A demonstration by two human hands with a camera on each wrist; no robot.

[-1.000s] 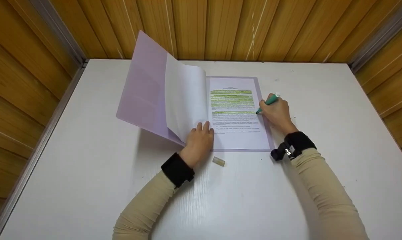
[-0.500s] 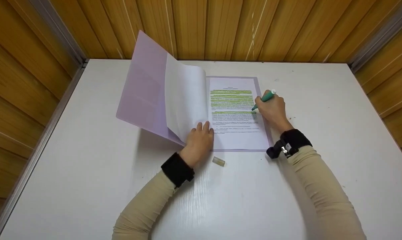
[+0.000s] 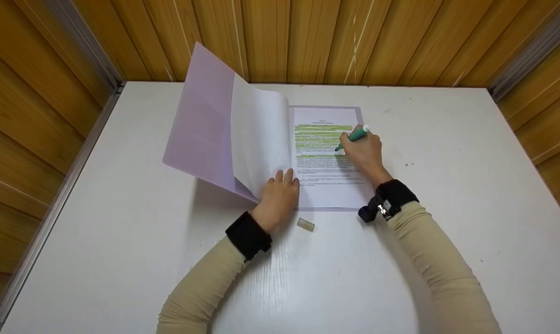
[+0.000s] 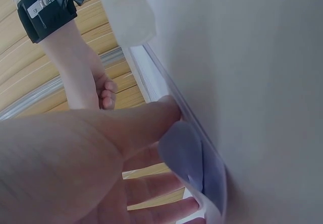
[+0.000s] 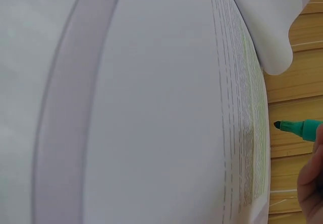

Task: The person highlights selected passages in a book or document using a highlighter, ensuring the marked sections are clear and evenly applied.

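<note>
Meanwhile the right hand (image 3: 364,150) grips a green marker (image 3: 354,136) over the printed page (image 3: 328,185), left hand (image 3: 280,197) flat on turned sheets (image 3: 259,139), which might spring back and smear ink.

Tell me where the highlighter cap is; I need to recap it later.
In the head view, the cap lies on the white table, just below the folder's bottom edge, right of the left hand.

The printed page (image 3: 328,157) in the folder (image 3: 205,120) carries lines of text, several highlighted green, all too small to read. The strap tag (image 4: 44,1) on the wrist bears blurred, unreadable characters.
</note>
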